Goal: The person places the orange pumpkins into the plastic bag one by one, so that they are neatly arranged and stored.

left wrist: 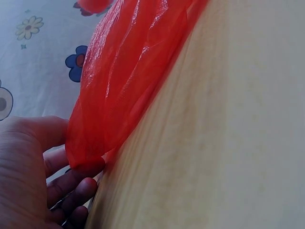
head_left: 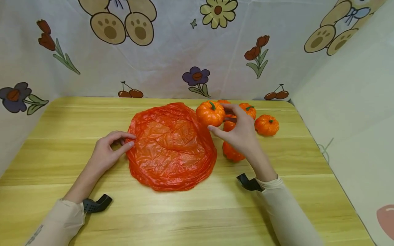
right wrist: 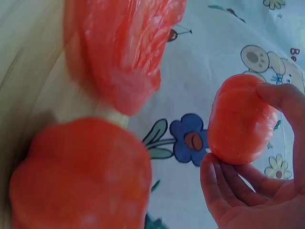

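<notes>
A thin red plastic bag [head_left: 172, 184] lies spread in a round, open shape on the wooden table. At its left edge my left hand [head_left: 107, 148] pinches the bag's rim between thumb and fingers; the left wrist view shows the film [left wrist: 119, 86] rising from that grip. My right hand [head_left: 241, 131] holds a small orange toy pumpkin [head_left: 209, 114] with a green stem, raised near the bag's upper right edge. In the right wrist view, thumb and fingers grip opposite sides of this pumpkin [right wrist: 243, 119], with the bag [right wrist: 124, 52] to its left.
More orange pumpkins lie to the right of the bag, partly behind my right hand: one at the far right [head_left: 267, 125], one nearer me [head_left: 233, 152], others further back [head_left: 248, 111]. A cloth with printed bears and flowers [head_left: 166, 58] hangs behind the wooden table [head_left: 172, 218].
</notes>
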Tool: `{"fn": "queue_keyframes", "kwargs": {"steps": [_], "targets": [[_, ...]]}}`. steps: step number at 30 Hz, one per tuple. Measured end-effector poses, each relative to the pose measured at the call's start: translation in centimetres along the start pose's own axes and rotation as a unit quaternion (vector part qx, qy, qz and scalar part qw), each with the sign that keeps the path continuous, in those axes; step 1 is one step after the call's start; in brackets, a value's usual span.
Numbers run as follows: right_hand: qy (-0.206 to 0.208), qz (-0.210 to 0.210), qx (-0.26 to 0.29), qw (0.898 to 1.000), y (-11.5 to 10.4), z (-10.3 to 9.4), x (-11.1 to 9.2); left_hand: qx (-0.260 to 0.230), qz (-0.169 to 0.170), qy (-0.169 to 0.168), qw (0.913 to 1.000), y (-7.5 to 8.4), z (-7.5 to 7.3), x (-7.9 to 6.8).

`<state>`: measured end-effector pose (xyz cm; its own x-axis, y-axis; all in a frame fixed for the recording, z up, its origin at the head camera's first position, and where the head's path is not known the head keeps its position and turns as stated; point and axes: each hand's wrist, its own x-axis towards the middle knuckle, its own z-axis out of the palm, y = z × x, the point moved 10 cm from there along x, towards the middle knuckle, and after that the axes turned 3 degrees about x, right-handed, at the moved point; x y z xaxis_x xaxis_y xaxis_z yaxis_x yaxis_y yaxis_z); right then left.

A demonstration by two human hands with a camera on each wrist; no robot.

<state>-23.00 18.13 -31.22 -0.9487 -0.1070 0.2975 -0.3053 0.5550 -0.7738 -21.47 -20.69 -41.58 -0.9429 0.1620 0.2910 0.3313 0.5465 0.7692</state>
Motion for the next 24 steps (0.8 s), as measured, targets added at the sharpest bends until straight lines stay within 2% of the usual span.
{"fn": "queue_keyframes", "kwargs": {"steps": [4, 19, 24], "targets": [[-0.009, 0.0, 0.007, 1.0, -0.7, 1.2, 0.4, -0.001, -0.005, -0.002, 1.0, -0.1, 0.0, 0.0], [-0.032, -0.064, 0.025, 0.997, -4.2, 5.6, 2.2, 0.004, -0.016, -0.008, 0.9998, -0.1, -0.1, 0.0], [-0.037, -0.07, 0.04, 0.996, -5.5, 6.9, 2.8, 0.004, -0.018, -0.011, 0.9998, -0.1, 0.0, 0.0]]}}
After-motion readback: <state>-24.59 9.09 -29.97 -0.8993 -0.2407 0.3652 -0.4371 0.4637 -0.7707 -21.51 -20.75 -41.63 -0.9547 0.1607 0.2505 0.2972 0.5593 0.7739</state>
